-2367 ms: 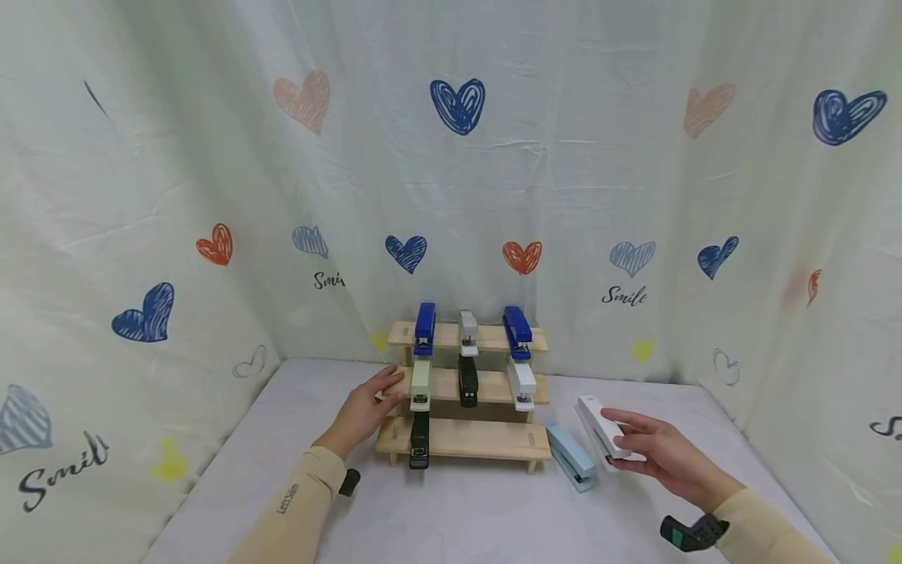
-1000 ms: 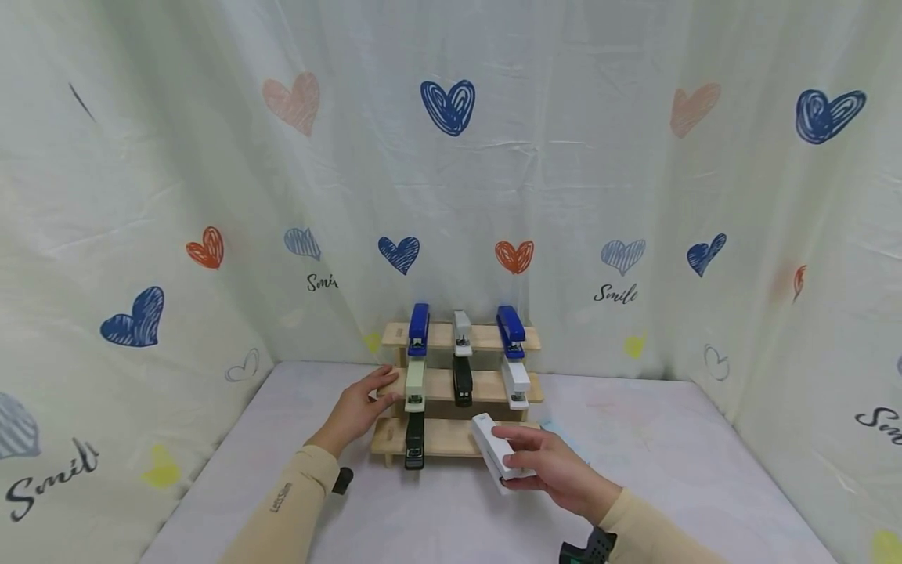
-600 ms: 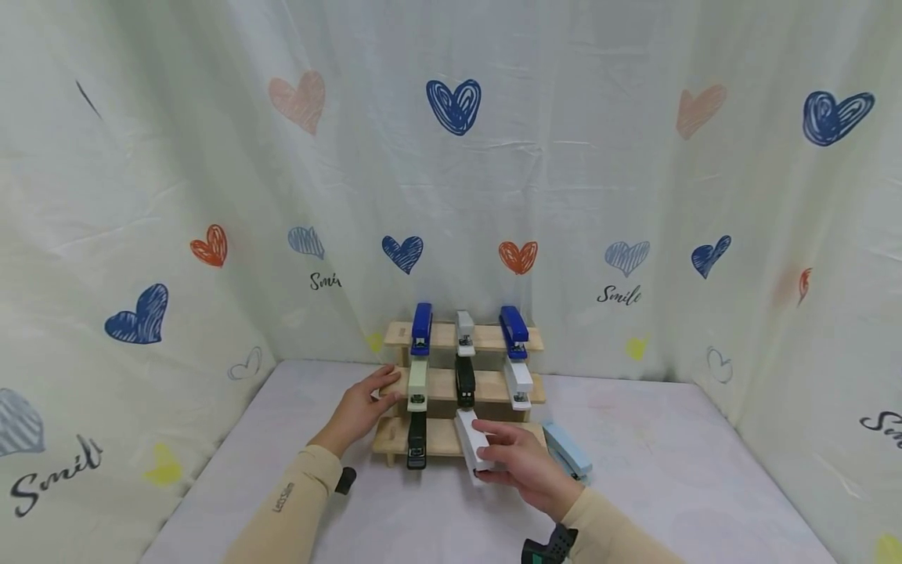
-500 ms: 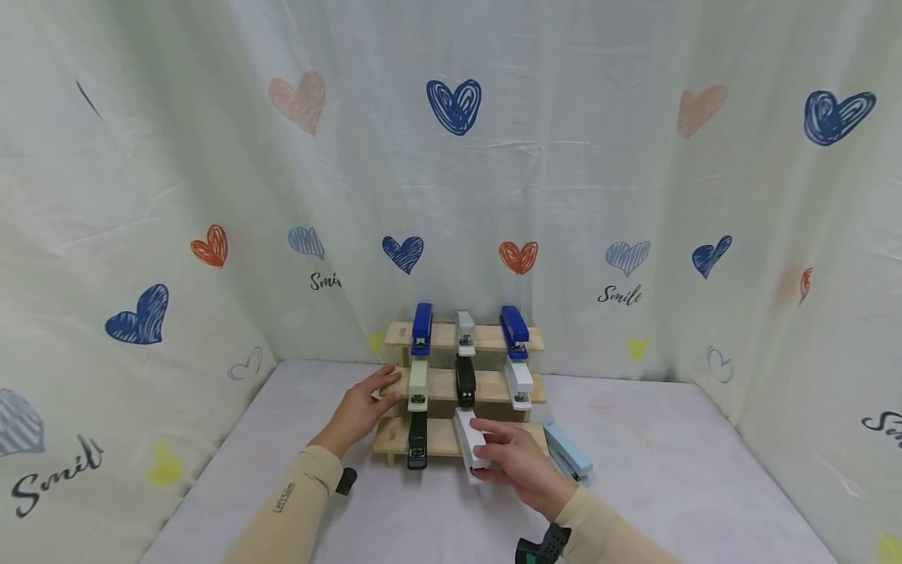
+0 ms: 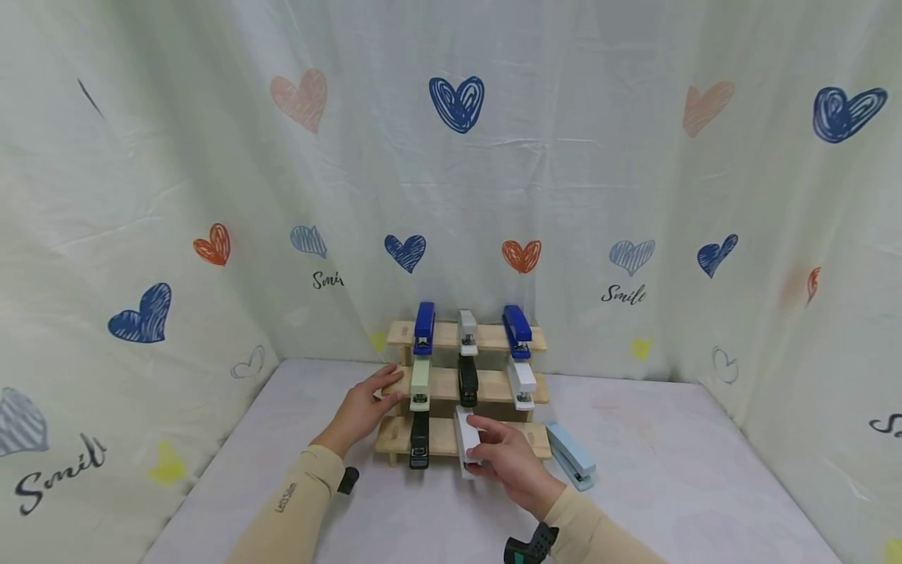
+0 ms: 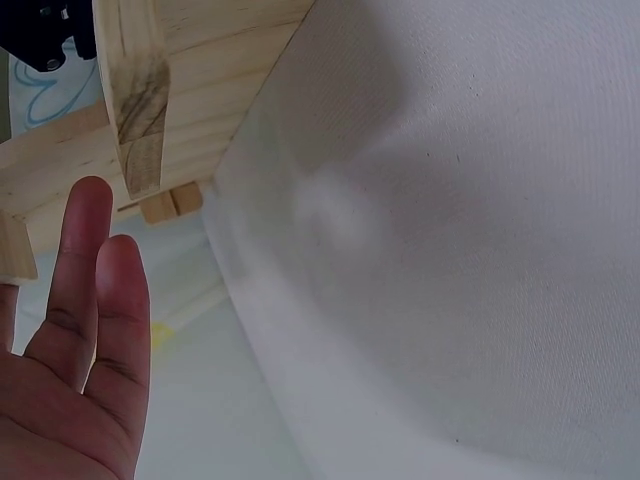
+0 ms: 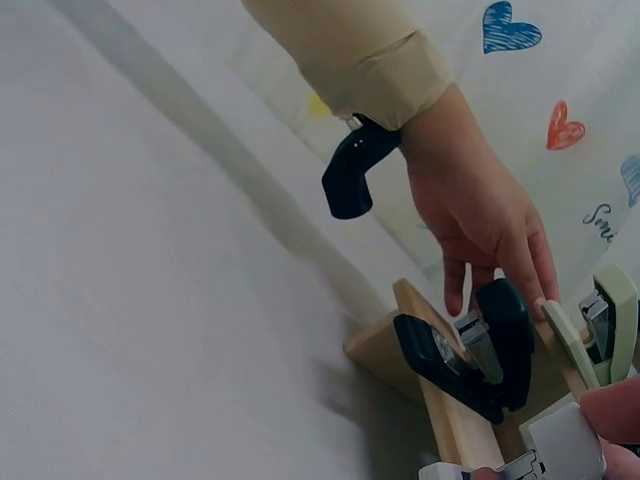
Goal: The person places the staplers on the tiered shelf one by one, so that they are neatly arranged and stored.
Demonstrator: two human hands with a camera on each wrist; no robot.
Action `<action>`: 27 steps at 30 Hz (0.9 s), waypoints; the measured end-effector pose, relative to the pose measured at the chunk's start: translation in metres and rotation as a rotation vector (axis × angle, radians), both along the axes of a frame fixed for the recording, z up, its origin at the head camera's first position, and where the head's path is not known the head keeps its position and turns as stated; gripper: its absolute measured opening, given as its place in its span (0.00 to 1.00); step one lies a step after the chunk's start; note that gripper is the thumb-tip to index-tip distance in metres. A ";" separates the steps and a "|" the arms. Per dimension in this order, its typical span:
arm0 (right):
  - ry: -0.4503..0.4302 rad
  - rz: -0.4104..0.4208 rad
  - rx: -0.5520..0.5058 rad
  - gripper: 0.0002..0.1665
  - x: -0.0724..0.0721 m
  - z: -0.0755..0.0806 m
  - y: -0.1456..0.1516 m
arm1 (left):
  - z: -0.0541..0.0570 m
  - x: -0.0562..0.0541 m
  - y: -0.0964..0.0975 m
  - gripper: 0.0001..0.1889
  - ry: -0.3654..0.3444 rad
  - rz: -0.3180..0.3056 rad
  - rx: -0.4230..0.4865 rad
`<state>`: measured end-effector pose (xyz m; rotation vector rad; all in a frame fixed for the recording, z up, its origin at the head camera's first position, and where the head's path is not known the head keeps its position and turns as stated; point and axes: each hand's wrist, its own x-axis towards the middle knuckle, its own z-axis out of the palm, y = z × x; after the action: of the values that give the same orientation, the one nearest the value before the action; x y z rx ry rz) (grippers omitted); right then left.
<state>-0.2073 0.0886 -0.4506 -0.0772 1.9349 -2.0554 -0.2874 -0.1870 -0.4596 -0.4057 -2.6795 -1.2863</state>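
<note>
My right hand (image 5: 513,464) grips a white stapler (image 5: 465,440) by its right side, fingers on its top and side. The stapler sits at the middle of the bottom tier of a wooden three-tier rack (image 5: 496,439), its front jutting past the edge. In the right wrist view, only part of the white stapler (image 7: 565,445) and my fingertips show. My left hand (image 5: 359,411) holds the left end of the middle tier between thumb and forefinger; two other fingers (image 6: 122,300) stretch out straight in the left wrist view. A black stapler (image 5: 419,440) stands left on the bottom tier.
A light blue stapler (image 5: 572,454) lies on the white table (image 5: 655,470), right of the rack. Above are two blue staplers and a grey one (image 5: 467,332); the middle tier bears a pale green (image 5: 420,384), a black (image 5: 468,381) and a white stapler. A heart-printed curtain (image 5: 578,196) hangs behind.
My right hand has carried the white stapler from the right side of the table leftward onto the bottom tier, then straightened it slightly. The left hand has stayed at the rack.
</note>
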 end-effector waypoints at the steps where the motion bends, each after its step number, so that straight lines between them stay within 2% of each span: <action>1: -0.001 0.001 -0.002 0.35 0.000 0.000 0.000 | 0.000 0.000 0.000 0.25 0.004 0.003 -0.003; 10: 0.041 0.019 0.009 0.35 -0.001 0.000 0.000 | -0.001 -0.001 0.000 0.25 0.008 0.002 -0.001; 16: 0.041 0.026 0.019 0.35 -0.004 -0.001 0.002 | 0.001 -0.001 0.000 0.25 -0.022 0.013 -0.004; 27: 0.051 0.027 0.003 0.35 -0.009 -0.004 0.003 | 0.002 0.000 0.000 0.25 -0.022 0.011 0.000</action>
<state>-0.2160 0.0915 -0.4543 -0.1558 1.9553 -2.0526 -0.2875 -0.1869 -0.4579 -0.3782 -2.6954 -1.2954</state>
